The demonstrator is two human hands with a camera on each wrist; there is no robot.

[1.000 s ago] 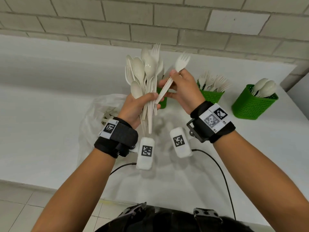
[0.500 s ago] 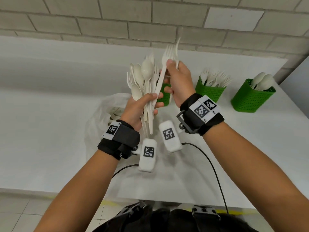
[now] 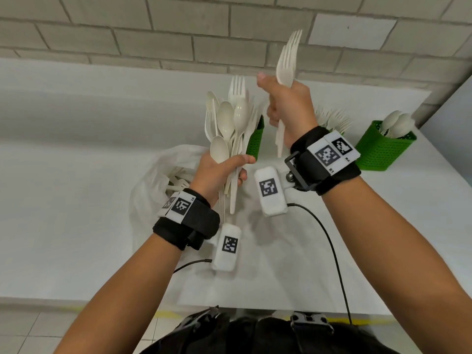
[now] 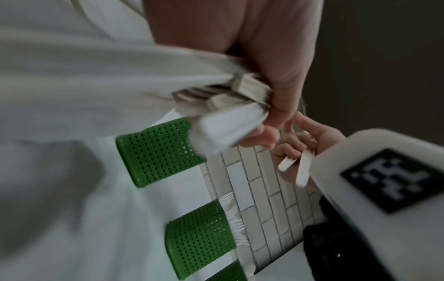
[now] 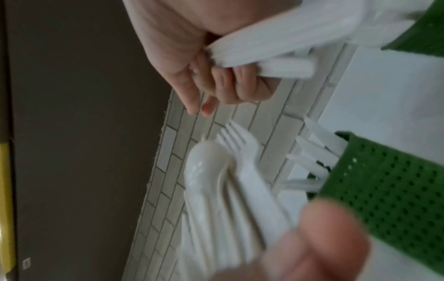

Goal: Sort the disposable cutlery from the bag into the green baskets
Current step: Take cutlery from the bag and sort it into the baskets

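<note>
In the head view, the left hand [image 3: 219,172] at centre frame grips a mixed cutlery bundle [image 3: 229,129] upright, while the right hand [image 3: 288,106], raised above it, is fisted round two forks [image 3: 287,65]. The left wrist view shows fingers [image 4: 283,91] curled round the bundle's handles, green baskets [image 4: 158,150] below on the bench [image 4: 60,218]. In the right wrist view, at upper centre, fingers [image 5: 240,83] clamp the fork handles.

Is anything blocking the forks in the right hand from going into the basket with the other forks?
Nothing visible blocks them. The right hand holds the forks up high, and the fork basket sits open-topped on the counter behind that wrist, hidden from the head view.
</note>
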